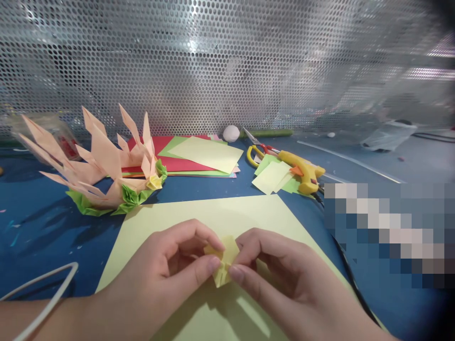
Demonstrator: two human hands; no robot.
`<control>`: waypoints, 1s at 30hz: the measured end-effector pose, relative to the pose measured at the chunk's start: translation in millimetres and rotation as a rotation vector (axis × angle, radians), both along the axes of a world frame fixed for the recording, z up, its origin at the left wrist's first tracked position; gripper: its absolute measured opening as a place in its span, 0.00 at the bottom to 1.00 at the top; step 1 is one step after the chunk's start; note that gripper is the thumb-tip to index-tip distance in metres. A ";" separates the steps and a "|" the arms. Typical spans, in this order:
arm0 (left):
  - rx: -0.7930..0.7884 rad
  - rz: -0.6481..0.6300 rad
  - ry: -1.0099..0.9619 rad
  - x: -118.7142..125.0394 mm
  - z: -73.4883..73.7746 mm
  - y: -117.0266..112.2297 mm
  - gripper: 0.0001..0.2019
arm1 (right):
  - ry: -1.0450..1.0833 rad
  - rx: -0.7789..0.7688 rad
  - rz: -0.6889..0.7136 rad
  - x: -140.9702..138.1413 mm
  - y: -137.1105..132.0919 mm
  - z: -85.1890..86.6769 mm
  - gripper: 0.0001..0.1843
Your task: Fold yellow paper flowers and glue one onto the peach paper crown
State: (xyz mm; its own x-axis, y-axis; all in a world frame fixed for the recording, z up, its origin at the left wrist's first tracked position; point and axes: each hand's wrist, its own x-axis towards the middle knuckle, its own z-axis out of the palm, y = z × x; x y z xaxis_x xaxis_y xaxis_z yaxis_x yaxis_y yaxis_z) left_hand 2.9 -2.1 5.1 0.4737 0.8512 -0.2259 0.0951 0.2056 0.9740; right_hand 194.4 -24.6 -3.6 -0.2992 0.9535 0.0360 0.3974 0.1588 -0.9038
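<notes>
A small folded yellow paper piece (227,247) is held between both hands, above a large pale yellow sheet (213,210). My left hand (177,265) pinches its left side between thumb and fingertips. On the right side, my right hand (277,270) grips it the same way, the thumb near its lower edge. Creases and small flaps show at the lower middle of the piece. Parts of its edges are covered by the fingers. Both hands cast shadows on the sheet below.
A folded peach paper crown (103,161) with green and yellow trim stands at the left. Behind lie stacked coloured papers (209,154), a white ball (231,133), scissors (254,137), small green squares (272,176) and a yellow glue gun (302,170). A white cable (67,284) crosses my left forearm.
</notes>
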 end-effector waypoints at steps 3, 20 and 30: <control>0.010 0.040 -0.010 4.3 0.7 3.6 0.06 | -0.038 0.073 0.014 -0.1 -1.3 0.7 0.07; 0.006 0.042 0.005 4.2 1.3 7.8 0.08 | -0.074 0.129 0.004 1.1 -0.4 0.5 0.06; -0.159 0.029 0.012 2.6 6.6 10.0 0.08 | -0.173 0.153 0.068 -0.3 -3.0 4.4 0.05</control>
State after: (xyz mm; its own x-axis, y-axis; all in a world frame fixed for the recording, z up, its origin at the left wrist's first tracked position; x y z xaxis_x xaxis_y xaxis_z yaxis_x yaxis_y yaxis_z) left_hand 5.5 7.9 11.7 0.4464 0.8172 -0.3645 0.0981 0.3602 0.9277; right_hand 194.1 -27.6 0.9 -0.3764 0.9185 0.1215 0.5279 0.3204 -0.7865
